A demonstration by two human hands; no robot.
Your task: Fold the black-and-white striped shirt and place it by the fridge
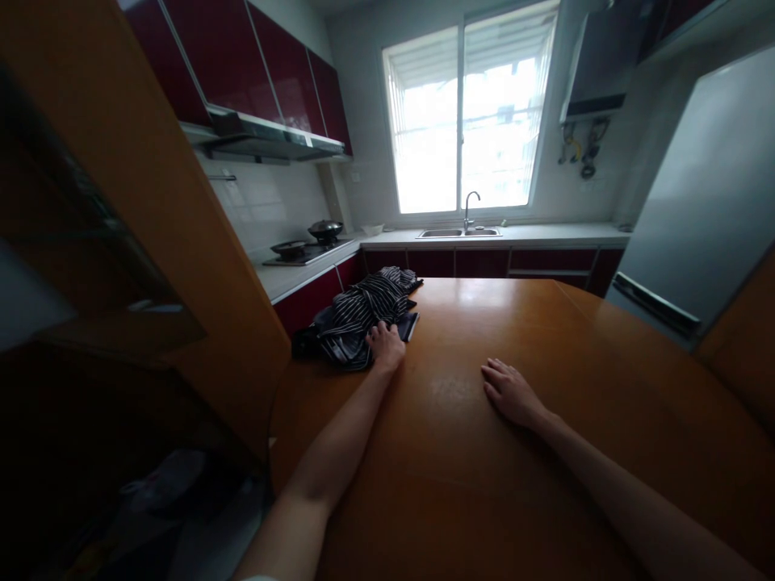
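Observation:
A crumpled black-and-white striped cloth (363, 311) lies at the far left of the round wooden table (545, 452). My left hand (386, 345) reaches out to its near edge, with fingers curled onto the fabric. My right hand (510, 392) rests flat on the bare tabletop to the right, fingers stretched out and holding nothing.
A wooden cabinet (151, 226) stands close on the left. Behind the table runs a counter with a stove and pans (308, 242) and a sink with a tap (461, 231) under the window. A grey refrigerator (696, 218) stands at the right.

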